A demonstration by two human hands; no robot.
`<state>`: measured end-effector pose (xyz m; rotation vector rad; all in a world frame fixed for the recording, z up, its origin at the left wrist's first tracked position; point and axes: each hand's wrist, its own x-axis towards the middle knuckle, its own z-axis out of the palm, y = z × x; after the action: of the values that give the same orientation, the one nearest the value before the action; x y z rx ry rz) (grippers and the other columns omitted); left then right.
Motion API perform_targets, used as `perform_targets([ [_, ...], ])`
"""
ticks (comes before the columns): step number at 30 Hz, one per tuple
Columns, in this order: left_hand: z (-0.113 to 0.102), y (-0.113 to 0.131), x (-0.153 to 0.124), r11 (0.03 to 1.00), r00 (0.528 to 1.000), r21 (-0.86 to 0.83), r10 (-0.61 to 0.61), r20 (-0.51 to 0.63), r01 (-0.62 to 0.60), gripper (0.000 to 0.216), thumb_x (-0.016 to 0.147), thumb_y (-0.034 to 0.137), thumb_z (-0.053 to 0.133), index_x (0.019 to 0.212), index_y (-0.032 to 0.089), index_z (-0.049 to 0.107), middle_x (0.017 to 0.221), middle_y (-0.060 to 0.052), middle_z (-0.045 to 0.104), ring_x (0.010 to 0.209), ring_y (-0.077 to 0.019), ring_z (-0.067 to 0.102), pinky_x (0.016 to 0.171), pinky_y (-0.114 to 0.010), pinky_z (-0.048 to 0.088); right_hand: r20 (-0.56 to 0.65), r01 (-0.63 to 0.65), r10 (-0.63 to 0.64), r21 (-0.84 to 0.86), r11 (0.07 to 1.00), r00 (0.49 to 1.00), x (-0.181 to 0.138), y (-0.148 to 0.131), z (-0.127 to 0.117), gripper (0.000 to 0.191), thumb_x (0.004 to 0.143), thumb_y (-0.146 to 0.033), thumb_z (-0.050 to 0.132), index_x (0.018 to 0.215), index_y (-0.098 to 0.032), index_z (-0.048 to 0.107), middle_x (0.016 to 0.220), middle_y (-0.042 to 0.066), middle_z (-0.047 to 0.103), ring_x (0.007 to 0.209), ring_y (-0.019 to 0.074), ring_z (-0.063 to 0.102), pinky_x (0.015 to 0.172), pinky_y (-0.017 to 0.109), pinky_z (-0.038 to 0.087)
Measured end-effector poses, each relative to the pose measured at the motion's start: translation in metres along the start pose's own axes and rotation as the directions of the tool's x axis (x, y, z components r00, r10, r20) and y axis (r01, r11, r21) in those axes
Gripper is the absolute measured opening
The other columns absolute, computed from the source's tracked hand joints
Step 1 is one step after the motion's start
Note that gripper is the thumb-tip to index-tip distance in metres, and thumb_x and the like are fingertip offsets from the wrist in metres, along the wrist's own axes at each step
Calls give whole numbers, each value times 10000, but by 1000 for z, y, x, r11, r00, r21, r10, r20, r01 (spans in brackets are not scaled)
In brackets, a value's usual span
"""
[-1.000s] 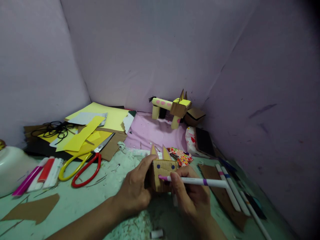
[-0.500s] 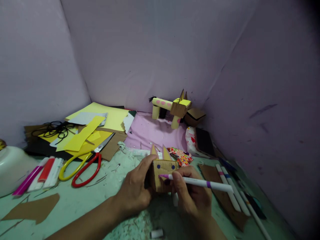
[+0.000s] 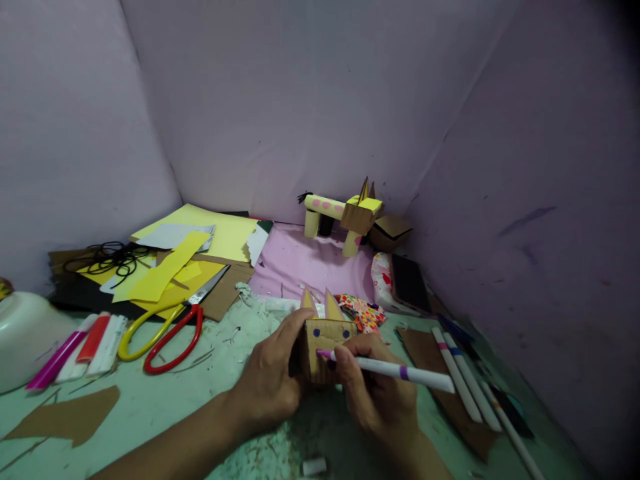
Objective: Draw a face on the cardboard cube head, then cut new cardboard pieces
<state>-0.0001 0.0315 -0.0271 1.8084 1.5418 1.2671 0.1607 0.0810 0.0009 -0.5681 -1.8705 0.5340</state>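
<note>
A small cardboard animal head [image 3: 325,341] with two pointed ears and two blue dot eyes stands on the green table [image 3: 150,407]. My left hand [image 3: 273,380] is wrapped round its left side and holds it steady. My right hand [image 3: 377,390] grips a white marker [image 3: 395,371] with a purple band; its purple tip touches the front of the cardboard head just below the eyes.
Red and yellow scissors [image 3: 165,327] lie left of the hands, beside markers [image 3: 75,350] and yellow paper sheets [image 3: 190,247]. A finished cardboard animal [image 3: 345,217] stands at the back on pink cloth. More markers [image 3: 465,380] lie at the right. A marker cap [image 3: 314,467] lies near me.
The marker tip has shifted slightly along the face of the cardboard head, and my right hand has moved a little left. My left hand has stayed in place.
</note>
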Motion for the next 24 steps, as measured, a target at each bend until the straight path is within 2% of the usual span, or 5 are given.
perform_targets([
  [9,-1,2,1,1000,1000,0,-3,4,3,712,735,88,550,1399,238,342,1360,-93,549,1189,-263,578,999,-393,481,-6,-25,26,38,999,1000,-3,4,1,146,923,-176,560,781,-208,571,594,-46,544,445,87,472,425,211,347],
  [12,-1,3,1,999,1000,-27,-24,8,24,694,740,128,604,1381,237,360,1341,-99,562,1175,-271,587,992,-398,487,-113,-108,123,136,985,986,-2,3,-6,182,938,-217,549,758,-209,580,581,-39,545,475,107,516,453,219,396],
  [17,-1,3,2,992,995,-83,-96,36,99,709,747,141,651,1381,252,352,1337,-96,566,1149,-254,607,972,-387,507,-324,-211,292,263,941,900,1,13,-21,235,950,-309,564,745,-197,573,541,-38,542,432,103,497,401,198,399],
  [20,-1,2,2,994,996,-61,-87,29,89,696,749,133,645,1374,255,365,1346,-99,559,1172,-263,592,987,-394,495,-329,-250,314,224,942,891,1,21,-26,260,944,-344,571,729,-199,559,523,-44,534,415,102,487,385,195,386],
  [24,0,-1,2,996,996,-32,-85,22,85,699,754,161,665,1372,277,361,1350,-86,556,1188,-269,583,1001,-408,482,-277,-219,238,96,971,931,-4,22,-24,271,943,-326,553,702,-204,539,526,-57,461,432,98,424,413,220,335],
])
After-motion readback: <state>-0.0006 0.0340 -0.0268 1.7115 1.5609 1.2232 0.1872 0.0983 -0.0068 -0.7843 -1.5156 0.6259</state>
